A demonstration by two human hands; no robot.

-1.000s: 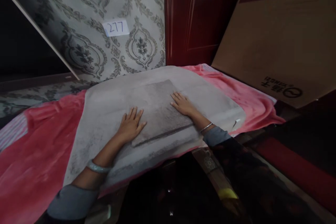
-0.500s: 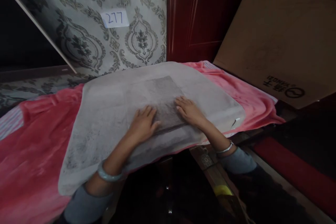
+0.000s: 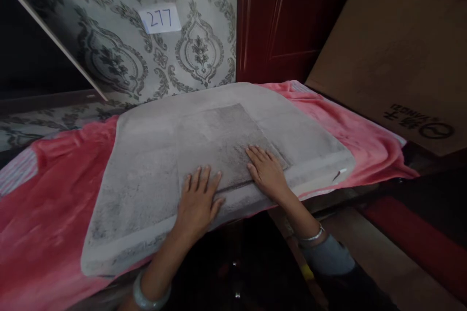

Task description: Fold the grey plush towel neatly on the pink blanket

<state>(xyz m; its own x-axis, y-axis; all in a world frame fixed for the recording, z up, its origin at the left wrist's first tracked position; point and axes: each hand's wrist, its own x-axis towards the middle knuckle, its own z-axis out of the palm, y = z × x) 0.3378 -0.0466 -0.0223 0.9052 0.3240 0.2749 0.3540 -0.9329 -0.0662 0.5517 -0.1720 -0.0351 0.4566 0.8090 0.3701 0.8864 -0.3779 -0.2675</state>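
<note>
A large grey plush mat (image 3: 146, 155) with rounded corners lies spread over a pink blanket (image 3: 69, 175). On its middle is a darker grey square of cloth (image 3: 215, 131), flat, with a dark edge along the near side. My left hand (image 3: 197, 204) rests palm down at the near left corner of the square, fingers spread. Fingers stretched out flat, my right hand (image 3: 267, 171) presses on the near right part of the square. Neither hand grips anything. A small white tag (image 3: 342, 171) shows near the mat's right corner.
A cardboard box (image 3: 394, 53) leans at the back right, beside a dark red panel (image 3: 284, 14). Patterned wallpaper behind carries a paper marked 277 (image 3: 160, 18). At the upper left stands a dark panel (image 3: 32, 43) with a pale edge.
Both hands have slid toward me over the cloth, the left one farther, to the square's near edge. More of the square is uncovered. The view has shifted slightly.
</note>
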